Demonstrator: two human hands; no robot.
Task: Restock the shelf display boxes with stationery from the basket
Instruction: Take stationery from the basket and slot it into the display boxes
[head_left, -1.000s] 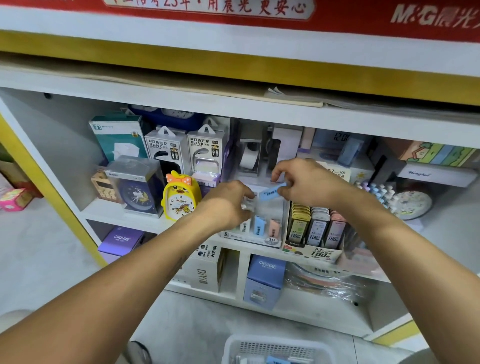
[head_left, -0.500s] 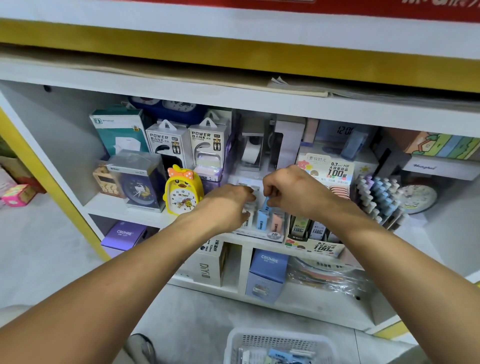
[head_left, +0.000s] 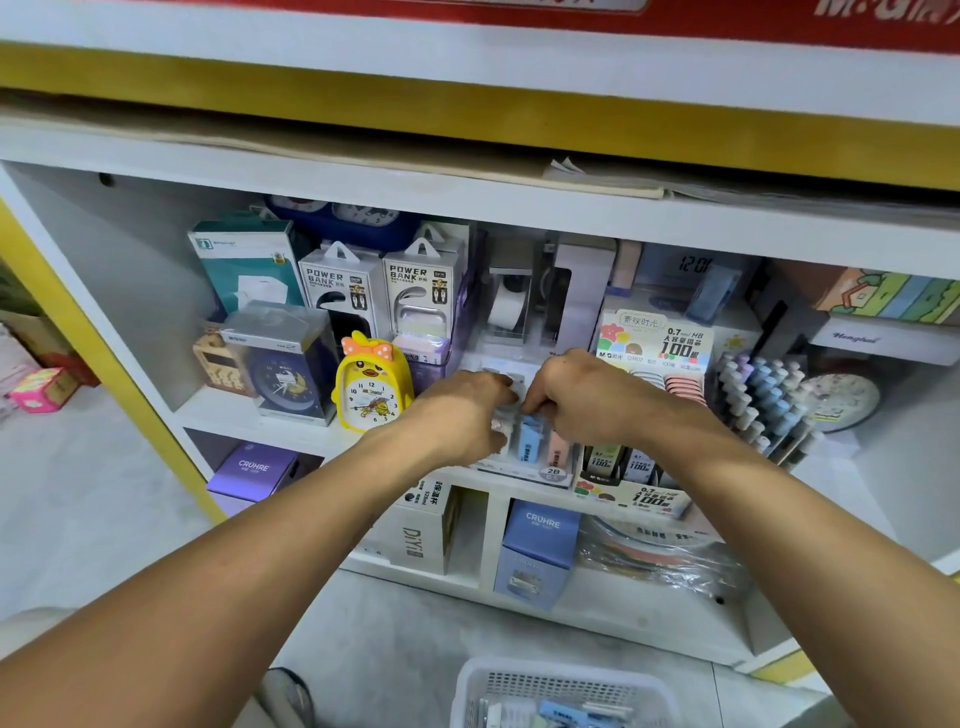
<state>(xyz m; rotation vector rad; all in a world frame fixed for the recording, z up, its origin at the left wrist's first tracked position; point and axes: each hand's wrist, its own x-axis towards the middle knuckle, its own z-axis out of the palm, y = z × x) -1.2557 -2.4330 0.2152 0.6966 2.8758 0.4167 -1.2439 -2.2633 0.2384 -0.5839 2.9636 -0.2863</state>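
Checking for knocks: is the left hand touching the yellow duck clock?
Apart. The head view shows white shelf between the left hand and the yellow duck clock.

Both arms outstretched, left hand (head_left: 457, 415) and right hand (head_left: 582, 397) curled.

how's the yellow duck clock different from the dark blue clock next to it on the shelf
The yellow duck clock stands bare, while the dark blue clock sits inside a clear plastic box. The duck clock is duck-shaped with an orange bow on top and a white dial; the blue clock has a round case and a dark dial. The duck clock also stands nearer the left hand. Both stand upright on the same shelf, faces outward.
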